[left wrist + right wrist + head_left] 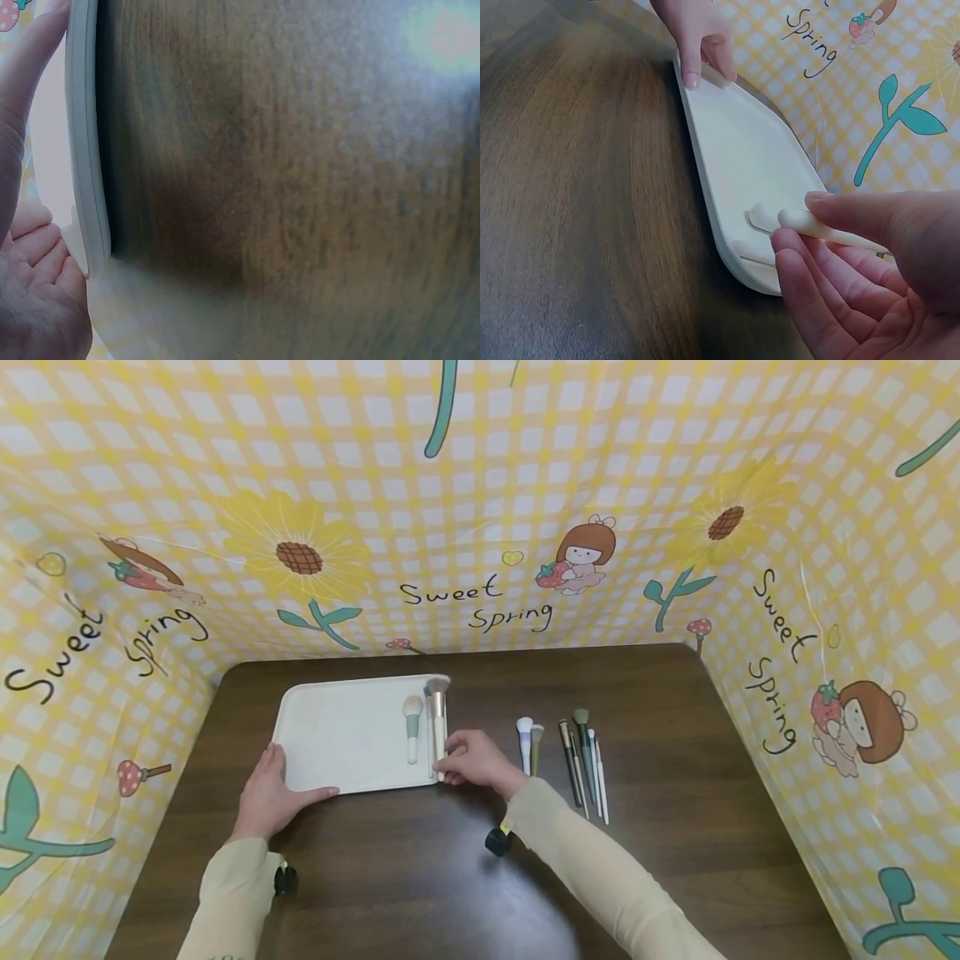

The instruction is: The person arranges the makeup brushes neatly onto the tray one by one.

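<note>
Your right hand pinches a wide-headed brush low on its pale handle, between thumb and fingers, at the right end of the white tray. Its bristles point away from you, toward the tray's far right corner; you cannot tell whether the brush touches the tray. The right wrist view shows the rounded end of that handle poking out of your grip.

Your left hand grips the tray's near left corner, the thumb laid along the front edge and the other fingers on the left side. The tray rests on the brown wooden desk, toward its far left.

Inside the tray, a short green-handled brush lies just left of the brush you hold, head away from you. A slim brush lies between those 2, partly covered.

Right of your right hand, a white-headed brush and an olive brush lie side by side on the desk. Farther right is a cluster of slim brushes, some dark, some pale. A yellow checked cloth stands around the desk.
</note>
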Action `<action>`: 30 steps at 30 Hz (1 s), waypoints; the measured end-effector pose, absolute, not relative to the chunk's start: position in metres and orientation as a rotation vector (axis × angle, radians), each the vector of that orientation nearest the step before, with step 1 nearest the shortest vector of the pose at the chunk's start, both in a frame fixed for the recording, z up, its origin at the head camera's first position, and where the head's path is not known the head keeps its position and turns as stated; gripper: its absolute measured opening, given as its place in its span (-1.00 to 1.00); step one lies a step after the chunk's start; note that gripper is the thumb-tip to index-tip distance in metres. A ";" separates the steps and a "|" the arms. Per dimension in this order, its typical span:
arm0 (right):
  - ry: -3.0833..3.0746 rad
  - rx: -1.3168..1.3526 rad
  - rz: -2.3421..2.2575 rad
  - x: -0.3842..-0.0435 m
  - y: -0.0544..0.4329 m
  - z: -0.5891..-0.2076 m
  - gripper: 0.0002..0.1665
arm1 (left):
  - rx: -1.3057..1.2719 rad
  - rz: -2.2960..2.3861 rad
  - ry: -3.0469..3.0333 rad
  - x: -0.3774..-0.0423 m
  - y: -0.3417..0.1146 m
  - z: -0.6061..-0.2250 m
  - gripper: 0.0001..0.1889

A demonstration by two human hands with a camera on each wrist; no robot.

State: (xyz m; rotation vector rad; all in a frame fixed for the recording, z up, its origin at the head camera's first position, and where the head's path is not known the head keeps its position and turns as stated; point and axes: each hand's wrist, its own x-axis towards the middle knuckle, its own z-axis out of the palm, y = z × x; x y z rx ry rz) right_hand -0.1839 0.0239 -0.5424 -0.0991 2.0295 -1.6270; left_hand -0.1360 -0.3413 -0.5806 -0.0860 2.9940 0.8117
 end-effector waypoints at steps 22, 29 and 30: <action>1.998 -0.057 -1.646 -0.205 -0.010 -0.532 -0.60 | -0.084 0.801 2.984 -0.136 -0.340 -0.575 0.52; 2.024 -0.041 -1.630 -0.211 -0.024 -0.526 -0.67 | -0.095 0.808 2.969 -0.135 -0.339 -0.573 0.51; 2.027 -0.041 -1.621 -0.212 -0.027 -0.525 -0.68 | -0.099 0.807 2.969 -0.135 -0.339 -0.573 0.51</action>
